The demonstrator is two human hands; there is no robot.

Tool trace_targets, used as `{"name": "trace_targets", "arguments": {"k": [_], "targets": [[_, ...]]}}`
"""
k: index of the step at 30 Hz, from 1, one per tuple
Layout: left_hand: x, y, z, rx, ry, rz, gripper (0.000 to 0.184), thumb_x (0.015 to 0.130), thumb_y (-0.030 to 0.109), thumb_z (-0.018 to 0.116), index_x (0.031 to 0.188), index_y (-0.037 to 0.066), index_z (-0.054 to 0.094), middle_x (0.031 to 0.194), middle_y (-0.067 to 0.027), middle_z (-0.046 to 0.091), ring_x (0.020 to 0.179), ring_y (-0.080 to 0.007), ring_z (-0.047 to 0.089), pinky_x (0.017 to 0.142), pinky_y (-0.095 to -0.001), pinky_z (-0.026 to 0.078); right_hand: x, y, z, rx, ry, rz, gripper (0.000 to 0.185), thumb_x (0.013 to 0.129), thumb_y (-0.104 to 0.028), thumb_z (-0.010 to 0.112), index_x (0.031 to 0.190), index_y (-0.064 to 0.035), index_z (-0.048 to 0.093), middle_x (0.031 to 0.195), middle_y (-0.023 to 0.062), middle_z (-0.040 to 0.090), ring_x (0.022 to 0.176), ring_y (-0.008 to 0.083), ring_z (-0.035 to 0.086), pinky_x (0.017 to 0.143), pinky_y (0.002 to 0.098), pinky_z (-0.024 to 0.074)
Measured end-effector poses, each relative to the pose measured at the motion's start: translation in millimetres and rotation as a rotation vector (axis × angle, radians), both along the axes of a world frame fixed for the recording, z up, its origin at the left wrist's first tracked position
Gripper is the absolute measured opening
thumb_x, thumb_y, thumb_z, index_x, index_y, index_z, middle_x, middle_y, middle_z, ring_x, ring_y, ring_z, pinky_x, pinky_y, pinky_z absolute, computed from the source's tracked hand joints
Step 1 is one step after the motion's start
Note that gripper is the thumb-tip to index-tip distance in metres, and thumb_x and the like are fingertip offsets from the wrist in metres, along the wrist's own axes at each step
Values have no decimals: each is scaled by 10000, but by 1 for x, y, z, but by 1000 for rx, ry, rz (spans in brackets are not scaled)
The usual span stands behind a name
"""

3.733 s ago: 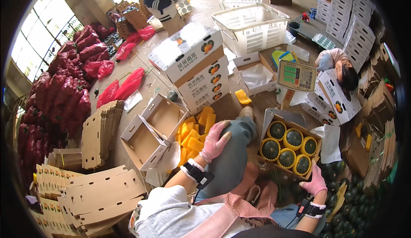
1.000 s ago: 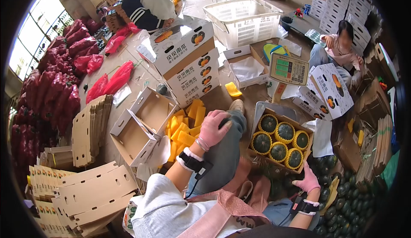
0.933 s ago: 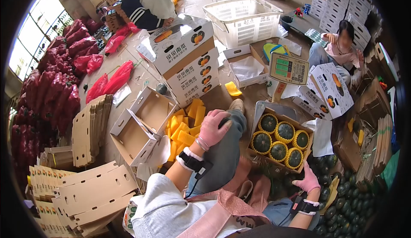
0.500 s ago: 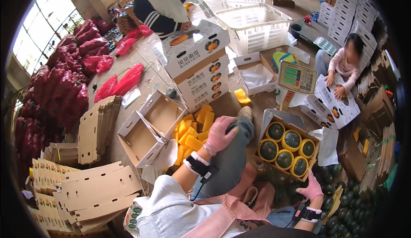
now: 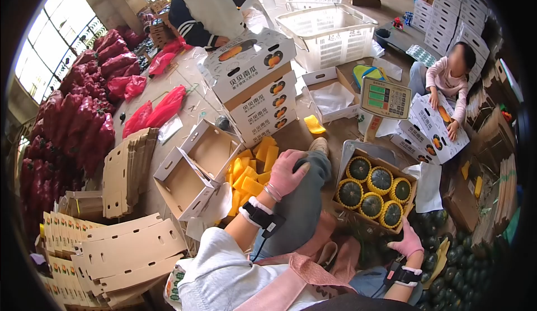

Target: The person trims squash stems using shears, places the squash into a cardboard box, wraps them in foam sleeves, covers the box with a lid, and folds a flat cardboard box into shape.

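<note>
My left hand [image 5: 286,172], in a pink glove, rests on my bent knee [image 5: 309,190] with its fingers laid over it and nothing held. My right hand [image 5: 409,240], also gloved in pink, has thumb and fingers apart beside the near right corner of an open cardboard box [image 5: 364,220]. Whether its fingertips touch the box, I cannot tell. Inside the box sit several dark green squashes [image 5: 371,205], each in a yellow foam net [image 5: 390,214]. A scale with a lit display [image 5: 386,98] stands behind it. Loose green squashes [image 5: 456,266] are heaped beside my right hand.
Yellow foam nets [image 5: 254,171] lie beside open empty boxes [image 5: 193,168]. Printed cartons [image 5: 260,109] are stacked ahead, with a person [image 5: 207,8] behind them. At right another person [image 5: 450,81] touches a carton [image 5: 433,126]. Flat cardboard [image 5: 131,249] and red sacks [image 5: 72,115] are at left.
The view has shifted slightly. The person at right has moved their hands on the carton, and the person behind the stack has shifted a little. My hands stay nearly where they were.
</note>
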State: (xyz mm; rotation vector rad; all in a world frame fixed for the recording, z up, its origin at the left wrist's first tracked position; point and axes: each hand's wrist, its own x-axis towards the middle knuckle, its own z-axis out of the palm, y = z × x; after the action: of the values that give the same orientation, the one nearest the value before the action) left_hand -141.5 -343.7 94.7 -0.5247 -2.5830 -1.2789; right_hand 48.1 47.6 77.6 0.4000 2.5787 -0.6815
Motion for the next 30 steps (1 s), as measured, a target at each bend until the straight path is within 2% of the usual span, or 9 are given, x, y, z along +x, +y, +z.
{"name": "trace_targets", "arguments": {"k": [11,15,17,20,21,23,24,27,30], "targets": [[-4,-4,-6,-6,27,-20,299,803,194,615,1072,69,584,979,-111,588,944,-250,560,852,-327,444,-2,-1,-1,14,-54,2,1023,570,-230,805,1407,-153,221,1230,198,481,1128,354,486,956,374,404],[-20,-15,-18,758,-371,-95,517,855,103,570,1324,131,354,1049,-80,570,977,-179,546,836,-308,466,-1,-1,-1,-8,-62,0,1015,574,-226,804,1404,-153,225,1242,199,475,1132,357,484,959,376,402],[-55,-55,-24,1192,-561,45,608,903,349,516,1404,202,205,1172,-108,491,1008,-257,520,854,-442,440,0,-3,4,-10,-85,-16,1000,580,-228,800,1400,-151,232,1244,199,475,1136,358,482,960,376,401],[-117,-112,41,1260,-516,588,1003,648,646,647,1423,247,152,1362,-124,263,1111,-351,380,935,-495,358,-3,-3,-1,-13,-86,-4,967,595,-232,788,1390,-144,244,1253,197,473,1140,361,480,958,375,403],[-132,-144,35,968,-343,486,998,633,615,680,1414,253,175,1346,-119,282,1111,-344,375,942,-505,354,-6,-3,-7,-32,-26,6,917,616,-234,774,1375,-123,272,1252,200,478,1146,361,478,960,364,400],[-166,-185,47,1096,-501,342,1010,589,546,750,1389,226,223,1332,-102,308,1098,-324,378,950,-494,361,-24,-1,-23,-99,73,23,875,632,-232,763,1362,-100,299,1247,205,483,1144,347,486,937,360,421],[-187,-197,68,1491,-856,282,1025,560,509,786,1373,192,248,1334,-91,316,1086,-311,387,951,-473,373,-32,-3,-27,-136,129,26,855,641,-231,758,1356,-89,312,1245,207,485,1143,340,490,926,358,431],[-228,-212,46,1135,-650,275,622,751,583,521,1250,213,488,1256,-50,519,1162,-312,450,942,-547,313,-86,-34,-17,-340,245,-148,705,709,-175,708,1322,-68,377,1136,184,565,940,257,608,817,337,489],[-240,-215,39,1183,-685,128,540,762,528,515,1201,214,523,1189,-38,574,1119,-293,495,929,-526,329,-157,-76,-1,-563,488,-117,611,755,-135,672,1299,-59,404,1082,149,574,970,212,574,842,325,477]]}}
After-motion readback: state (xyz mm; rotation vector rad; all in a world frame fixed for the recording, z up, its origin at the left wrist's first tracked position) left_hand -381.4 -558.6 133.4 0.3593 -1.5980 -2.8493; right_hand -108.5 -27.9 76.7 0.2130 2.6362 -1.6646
